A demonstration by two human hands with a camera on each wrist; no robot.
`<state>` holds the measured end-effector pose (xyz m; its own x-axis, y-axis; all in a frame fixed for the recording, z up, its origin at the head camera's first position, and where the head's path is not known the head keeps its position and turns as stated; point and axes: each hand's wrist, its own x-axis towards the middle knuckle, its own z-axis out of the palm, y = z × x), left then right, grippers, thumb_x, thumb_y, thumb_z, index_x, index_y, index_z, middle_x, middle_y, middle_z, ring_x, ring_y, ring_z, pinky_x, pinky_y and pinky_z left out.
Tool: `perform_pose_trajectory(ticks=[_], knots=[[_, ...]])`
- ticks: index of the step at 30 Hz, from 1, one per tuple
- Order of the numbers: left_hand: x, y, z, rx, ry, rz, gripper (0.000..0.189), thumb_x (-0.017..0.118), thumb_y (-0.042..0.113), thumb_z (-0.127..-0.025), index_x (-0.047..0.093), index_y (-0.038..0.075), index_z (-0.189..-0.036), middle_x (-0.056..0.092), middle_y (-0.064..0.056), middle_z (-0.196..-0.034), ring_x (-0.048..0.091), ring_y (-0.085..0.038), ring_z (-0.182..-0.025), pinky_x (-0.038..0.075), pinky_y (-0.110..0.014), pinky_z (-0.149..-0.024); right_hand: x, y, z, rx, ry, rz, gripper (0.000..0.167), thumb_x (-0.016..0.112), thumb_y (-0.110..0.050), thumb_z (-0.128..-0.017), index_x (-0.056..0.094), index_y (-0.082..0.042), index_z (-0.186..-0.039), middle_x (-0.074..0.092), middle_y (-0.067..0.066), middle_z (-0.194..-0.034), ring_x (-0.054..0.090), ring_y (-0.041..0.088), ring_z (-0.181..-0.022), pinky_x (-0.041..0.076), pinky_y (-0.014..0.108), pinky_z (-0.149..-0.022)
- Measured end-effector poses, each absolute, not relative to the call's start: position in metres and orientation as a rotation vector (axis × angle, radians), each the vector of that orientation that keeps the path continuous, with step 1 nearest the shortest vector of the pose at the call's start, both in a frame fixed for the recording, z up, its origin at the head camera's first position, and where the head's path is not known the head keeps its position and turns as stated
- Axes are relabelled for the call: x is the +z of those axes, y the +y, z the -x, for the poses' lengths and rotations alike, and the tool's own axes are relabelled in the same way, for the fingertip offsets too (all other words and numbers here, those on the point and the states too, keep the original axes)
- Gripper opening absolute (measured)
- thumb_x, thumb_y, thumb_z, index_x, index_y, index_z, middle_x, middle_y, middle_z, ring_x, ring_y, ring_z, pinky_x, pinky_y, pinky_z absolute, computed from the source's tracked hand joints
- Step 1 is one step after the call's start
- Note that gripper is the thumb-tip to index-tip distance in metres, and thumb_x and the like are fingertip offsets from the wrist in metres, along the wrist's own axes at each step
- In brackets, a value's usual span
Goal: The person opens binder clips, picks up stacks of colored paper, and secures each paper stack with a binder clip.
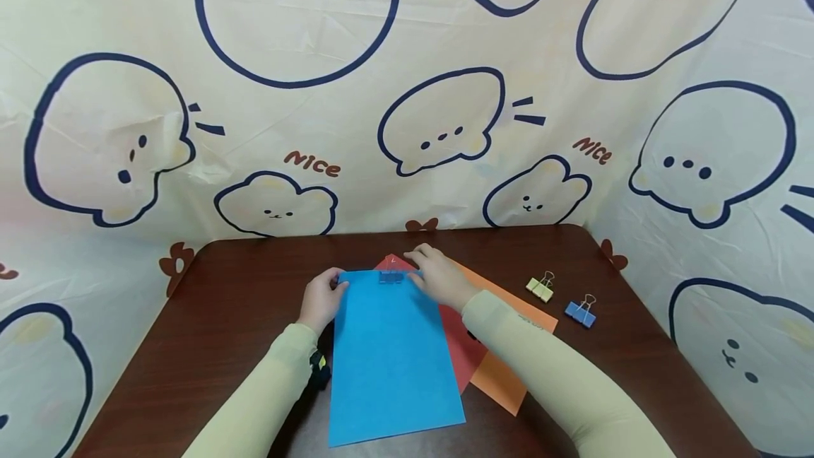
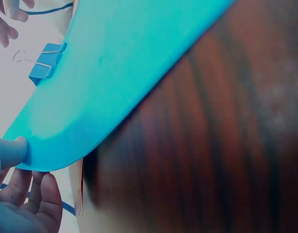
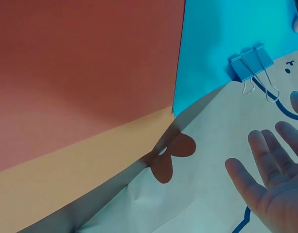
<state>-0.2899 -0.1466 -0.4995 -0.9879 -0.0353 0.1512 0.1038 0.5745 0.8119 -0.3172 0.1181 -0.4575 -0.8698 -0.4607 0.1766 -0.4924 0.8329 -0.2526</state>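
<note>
My left hand (image 1: 322, 299) pinches the upper left corner of a blue sheet of paper (image 1: 396, 359), thumb on top and fingers beneath, as the left wrist view shows. A blue binder clip (image 1: 391, 277) grips the middle of that sheet's top edge, its wire handles (image 3: 268, 85) sticking out past the edge. To the right of the clip is my right hand (image 1: 445, 278). In the right wrist view its fingers (image 3: 268, 160) are spread and hold nothing, apart from the clip. Whether other sheets are caught in the clip cannot be told.
Under the blue sheet and to its right lie a red sheet (image 1: 459, 345) and an orange sheet (image 1: 502, 380). A yellow binder clip (image 1: 540, 290) and another blue binder clip (image 1: 581, 314) rest on the brown table (image 1: 254, 288) at the right. A patterned cloth (image 1: 356, 196) hangs behind.
</note>
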Motion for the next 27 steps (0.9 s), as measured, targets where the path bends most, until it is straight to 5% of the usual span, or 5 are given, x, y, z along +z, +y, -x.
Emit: perform_pose_trajectory(ticks=[27], knots=[[-0.501, -0.15, 0.295, -1.448, -2.744, -0.024, 0.04, 0.06, 0.014, -0.104, 0.056, -0.001, -0.142, 0.065, -0.023, -0.128, 0.062, -0.037, -0.114, 0.055, -0.051, -0.098, -0.453, 0.12, 0.296, 0.359, -2.984, -0.782, 0.048, 0.07, -0.03, -0.1, 0.059, -0.01, -0.142, 0.059, 0.011, -0.136, 0.062, 0.026, -0.121, 0.057, 0.037, -0.098]])
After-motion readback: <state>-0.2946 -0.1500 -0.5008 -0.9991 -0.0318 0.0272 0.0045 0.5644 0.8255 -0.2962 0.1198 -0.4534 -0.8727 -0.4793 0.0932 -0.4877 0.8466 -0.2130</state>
